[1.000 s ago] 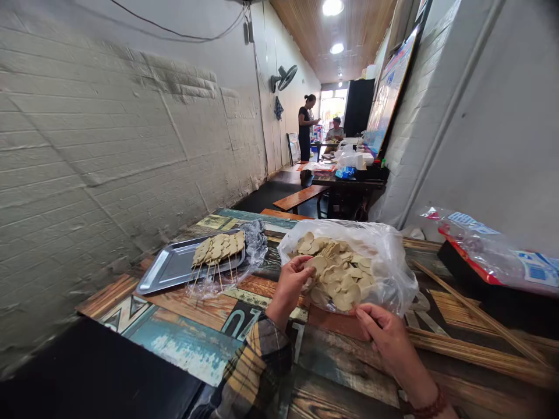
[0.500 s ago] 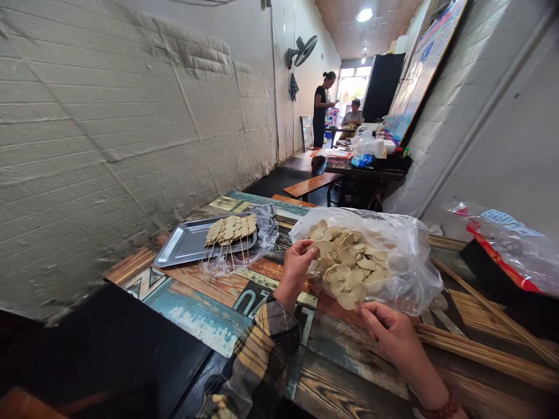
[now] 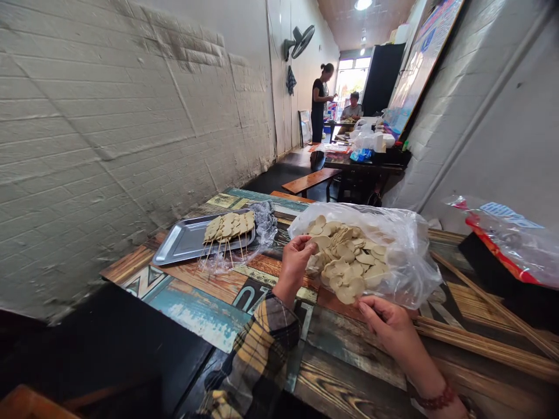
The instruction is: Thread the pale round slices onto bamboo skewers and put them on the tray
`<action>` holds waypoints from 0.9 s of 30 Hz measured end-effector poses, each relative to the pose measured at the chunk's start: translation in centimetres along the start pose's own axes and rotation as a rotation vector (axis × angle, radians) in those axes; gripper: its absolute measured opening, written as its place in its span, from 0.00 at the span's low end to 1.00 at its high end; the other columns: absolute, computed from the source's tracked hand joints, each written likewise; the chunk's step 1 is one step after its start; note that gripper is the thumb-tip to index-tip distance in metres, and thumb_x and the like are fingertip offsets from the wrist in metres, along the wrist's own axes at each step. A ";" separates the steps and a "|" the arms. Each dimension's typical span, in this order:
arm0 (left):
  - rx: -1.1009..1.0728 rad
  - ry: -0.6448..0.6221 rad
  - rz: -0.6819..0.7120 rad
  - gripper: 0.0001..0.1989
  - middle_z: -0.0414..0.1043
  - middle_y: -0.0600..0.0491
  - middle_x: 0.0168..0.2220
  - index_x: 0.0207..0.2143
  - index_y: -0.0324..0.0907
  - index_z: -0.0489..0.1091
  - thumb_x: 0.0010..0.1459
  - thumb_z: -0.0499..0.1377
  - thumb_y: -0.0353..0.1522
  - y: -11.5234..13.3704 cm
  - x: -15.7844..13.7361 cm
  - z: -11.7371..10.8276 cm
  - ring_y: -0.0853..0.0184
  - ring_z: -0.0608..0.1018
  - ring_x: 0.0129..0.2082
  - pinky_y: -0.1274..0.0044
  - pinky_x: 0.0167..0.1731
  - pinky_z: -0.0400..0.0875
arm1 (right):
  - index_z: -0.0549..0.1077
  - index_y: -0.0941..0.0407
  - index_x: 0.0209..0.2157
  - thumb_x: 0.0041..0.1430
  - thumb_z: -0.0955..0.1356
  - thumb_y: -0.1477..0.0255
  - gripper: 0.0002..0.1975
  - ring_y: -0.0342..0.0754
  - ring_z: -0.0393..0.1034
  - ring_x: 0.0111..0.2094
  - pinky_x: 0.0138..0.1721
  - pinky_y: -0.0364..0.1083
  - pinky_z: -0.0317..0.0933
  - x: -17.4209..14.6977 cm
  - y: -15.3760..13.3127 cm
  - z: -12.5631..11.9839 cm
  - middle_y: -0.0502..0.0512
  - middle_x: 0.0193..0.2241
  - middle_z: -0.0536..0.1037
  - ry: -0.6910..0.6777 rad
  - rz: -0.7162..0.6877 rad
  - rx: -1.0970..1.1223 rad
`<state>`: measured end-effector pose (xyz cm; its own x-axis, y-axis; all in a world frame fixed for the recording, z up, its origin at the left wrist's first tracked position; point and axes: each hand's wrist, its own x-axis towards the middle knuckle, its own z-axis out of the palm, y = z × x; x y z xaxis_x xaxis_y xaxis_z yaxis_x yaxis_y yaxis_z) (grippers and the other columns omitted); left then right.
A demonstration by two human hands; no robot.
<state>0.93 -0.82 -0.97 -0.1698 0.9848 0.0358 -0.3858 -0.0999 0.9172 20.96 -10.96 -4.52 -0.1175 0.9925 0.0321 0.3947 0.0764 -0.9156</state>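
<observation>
Pale, round, flat slices (image 3: 347,250) lie heaped on a clear plastic bag (image 3: 410,256) on the table. My left hand (image 3: 297,259) pinches one thin slice (image 3: 321,242) at the heap's left edge. Low in front of the heap, my right hand (image 3: 386,320) is closed in a pinch at the end of a chain of overlapping slices (image 3: 348,289), which looks threaded on a skewer; the stick itself is mostly hidden by fingers and slices. On the left, finished skewers of slices (image 3: 229,227) rest on a metal tray (image 3: 177,240), their sticks over its near edge.
Loose bamboo skewers (image 3: 480,349) lie along the table's right side. Beyond them stands a black box with a red-edged plastic wrapper (image 3: 502,250). Crumpled clear film (image 3: 264,224) sits beside the tray. Farther back are a bench (image 3: 310,181), another table and two people.
The view has shifted slightly. Both hands keep their pinches in nearly the same place, the slices by my right fingers sitting a little closer to the heap.
</observation>
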 end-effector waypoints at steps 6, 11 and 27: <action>0.014 -0.008 0.006 0.12 0.72 0.56 0.25 0.28 0.38 0.73 0.38 0.67 0.32 0.0 0.0 0.0 0.73 0.71 0.24 0.80 0.28 0.62 | 0.74 0.57 0.31 0.59 0.62 0.59 0.17 0.43 0.59 0.20 0.23 0.42 0.53 0.1 0.3 0.0 0.46 0.17 0.65 0.005 -0.006 -0.041; 0.051 -0.029 0.041 0.10 0.72 0.56 0.25 0.28 0.38 0.73 0.39 0.66 0.32 -0.3 0.0 0.0 0.73 0.70 0.25 0.80 0.29 0.61 | 0.75 0.57 0.31 0.59 0.62 0.59 0.17 0.43 0.61 0.20 0.23 0.42 0.54 0.1 0.5 0.0 0.47 0.17 0.67 0.011 -0.027 -0.068; 0.168 -0.078 0.089 0.09 0.70 0.56 0.25 0.27 0.38 0.73 0.42 0.66 0.33 -0.3 -0.2 0.1 0.73 0.68 0.26 0.80 0.29 0.60 | 0.74 0.57 0.31 0.61 0.61 0.59 0.18 0.43 0.60 0.22 0.23 0.41 0.53 0.4 0.7 0.2 0.48 0.20 0.68 0.018 -0.050 -0.084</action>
<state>1.17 -0.95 -1.26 -0.1234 0.9818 0.1446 -0.2145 -0.1687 0.9620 20.95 -10.58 -5.22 -0.1233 0.9887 0.0849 0.4638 0.1330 -0.8759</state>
